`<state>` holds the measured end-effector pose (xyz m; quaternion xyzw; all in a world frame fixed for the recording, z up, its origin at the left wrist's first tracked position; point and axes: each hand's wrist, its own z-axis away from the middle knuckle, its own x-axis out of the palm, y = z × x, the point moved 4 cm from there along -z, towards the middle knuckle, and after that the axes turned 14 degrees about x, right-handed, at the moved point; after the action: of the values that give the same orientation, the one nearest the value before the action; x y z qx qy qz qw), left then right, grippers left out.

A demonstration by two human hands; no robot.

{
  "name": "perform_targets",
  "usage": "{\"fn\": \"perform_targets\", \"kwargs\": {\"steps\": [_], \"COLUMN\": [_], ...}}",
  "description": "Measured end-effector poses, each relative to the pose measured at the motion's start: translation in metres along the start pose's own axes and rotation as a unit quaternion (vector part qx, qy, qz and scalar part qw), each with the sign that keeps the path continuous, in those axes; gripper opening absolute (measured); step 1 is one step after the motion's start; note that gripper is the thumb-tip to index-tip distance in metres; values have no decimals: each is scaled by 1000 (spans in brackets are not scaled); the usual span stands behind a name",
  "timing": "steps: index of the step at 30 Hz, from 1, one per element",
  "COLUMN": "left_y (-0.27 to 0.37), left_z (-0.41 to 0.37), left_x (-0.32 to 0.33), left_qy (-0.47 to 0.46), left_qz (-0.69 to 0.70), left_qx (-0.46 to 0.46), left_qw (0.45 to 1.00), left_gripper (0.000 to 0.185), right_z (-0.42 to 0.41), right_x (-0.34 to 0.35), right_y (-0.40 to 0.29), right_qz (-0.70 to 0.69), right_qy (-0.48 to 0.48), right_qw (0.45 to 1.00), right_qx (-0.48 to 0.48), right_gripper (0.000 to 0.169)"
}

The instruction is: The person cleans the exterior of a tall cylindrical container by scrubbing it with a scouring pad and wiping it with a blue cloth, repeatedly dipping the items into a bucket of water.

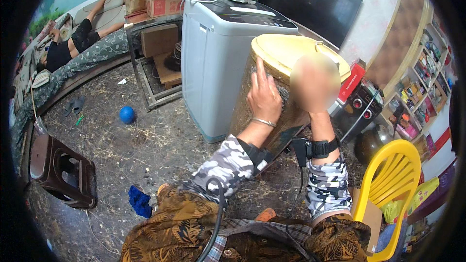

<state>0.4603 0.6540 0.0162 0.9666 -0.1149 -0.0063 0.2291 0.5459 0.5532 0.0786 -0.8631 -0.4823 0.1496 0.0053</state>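
Note:
Before me stands a tall barrel (pixel 243 92) with a brown, worn-looking side and a yellow lid (pixel 284 49). My left hand (pixel 265 96) lies at the barrel's side just below the lid's rim, fingers stretched upward and nothing gripped in it. A blur covers my right hand (pixel 316 83) at the lid's near right edge, so its fingers are hidden. Camouflage sleeves cover both forearms. A bracelet (pixel 264 121) circles my left wrist, and a black strap (pixel 322 149) with a small box is on my right.
Close behind the barrel is a washing machine (pixel 214 62). A yellow plastic chair (pixel 395 174) stands at right, near a black speaker (pixel 358 107). On the floor at left are a brown stool (pixel 63 171), a blue ball (pixel 127 115) and a blue cloth (pixel 139 202). A person (pixel 69 49) lies on a sofa.

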Motion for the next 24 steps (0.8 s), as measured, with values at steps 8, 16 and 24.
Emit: {"fn": "perform_targets", "kwargs": {"steps": [8, 16, 24], "left_y": [-74, -99, -61], "left_z": [-54, -15, 13], "left_x": [18, 15, -2], "left_qy": [-43, -40, -61], "left_qz": [-54, -94, 12], "left_qx": [-138, -87, -72], "left_qw": [988, 991, 995], "left_gripper": [51, 50, 53], "right_z": [-5, -12, -7], "right_x": [-1, -9, -6], "right_y": [-6, -28, -18], "right_qz": [-6, -16, -4], "right_qy": [-20, -11, -23], "right_qw": [1000, 999, 999], "right_qx": [-2, 46, 44], "right_gripper": [16, 15, 18]}}
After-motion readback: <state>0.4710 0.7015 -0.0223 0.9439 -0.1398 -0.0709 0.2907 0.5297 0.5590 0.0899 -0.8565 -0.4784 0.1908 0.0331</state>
